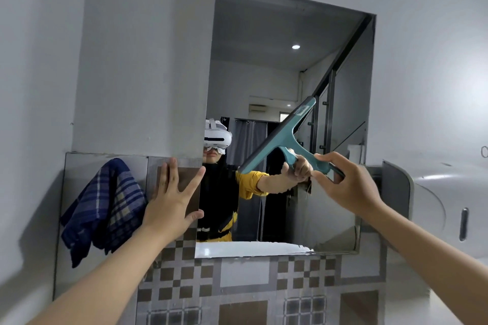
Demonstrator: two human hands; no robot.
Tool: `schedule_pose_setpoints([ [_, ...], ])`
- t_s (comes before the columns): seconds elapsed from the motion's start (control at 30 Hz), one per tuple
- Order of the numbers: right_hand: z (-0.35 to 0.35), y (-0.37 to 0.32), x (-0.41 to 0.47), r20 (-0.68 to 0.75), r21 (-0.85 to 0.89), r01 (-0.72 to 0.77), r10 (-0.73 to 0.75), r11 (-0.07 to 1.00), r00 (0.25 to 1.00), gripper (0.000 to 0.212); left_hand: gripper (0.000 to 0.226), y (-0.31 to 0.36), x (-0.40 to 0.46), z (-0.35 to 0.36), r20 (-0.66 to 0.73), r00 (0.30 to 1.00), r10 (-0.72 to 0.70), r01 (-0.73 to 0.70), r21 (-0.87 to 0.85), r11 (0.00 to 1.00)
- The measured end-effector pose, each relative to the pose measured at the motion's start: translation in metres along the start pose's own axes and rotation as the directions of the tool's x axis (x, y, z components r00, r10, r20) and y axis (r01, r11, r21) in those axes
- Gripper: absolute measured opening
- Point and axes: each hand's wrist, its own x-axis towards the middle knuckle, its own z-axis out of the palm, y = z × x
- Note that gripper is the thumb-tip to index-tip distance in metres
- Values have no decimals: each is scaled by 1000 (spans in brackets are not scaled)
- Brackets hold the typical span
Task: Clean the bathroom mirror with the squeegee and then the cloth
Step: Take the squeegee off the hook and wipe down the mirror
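Right hand [348,185] hides squeegee [280,137] handle's end.

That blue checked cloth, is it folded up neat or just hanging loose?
Hanging loose. The blue checked cloth droops in uneven bunches against the wall left of the mirror, corners dangling; neither hand touches it.

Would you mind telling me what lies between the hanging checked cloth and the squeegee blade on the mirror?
In the head view, the left hand lies between the cloth and the squeegee, spread flat against the tiled wall at the mirror's left edge.
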Motion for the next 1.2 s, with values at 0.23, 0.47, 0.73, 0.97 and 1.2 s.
schedule_pose_setpoints([
  [0.23, -26, 59, -12, -4, -29, -41, 41, 999, 999, 31, 102, -1, 0, 1, -10, 1000, -3, 3, -30, 1000],
  [0.47, -28, 71, -14, -11, -25, -32, 32, 999, 999, 30, 104, -2, 1, 3, -19, 1000, -5, 4, -32, 999],
  [0.73, -31, 85, -26, -17, 33, -63, 64, 997, 998, 30, 104, 0, 1, 4, -1, 1000, -31, 31, -22, 999],
  [0.97, -37, 103, -44, -15, 34, -131, 131, 991, 991, 30, 103, 1, 2, 4, 5, 999, -34, 34, -32, 999],
  [1.2, -35, 98, -64, -14, 97, -225, 227, 970, 974, 27, 105, 1, 2, 3, 4, 999, -38, 38, -25, 999],
])
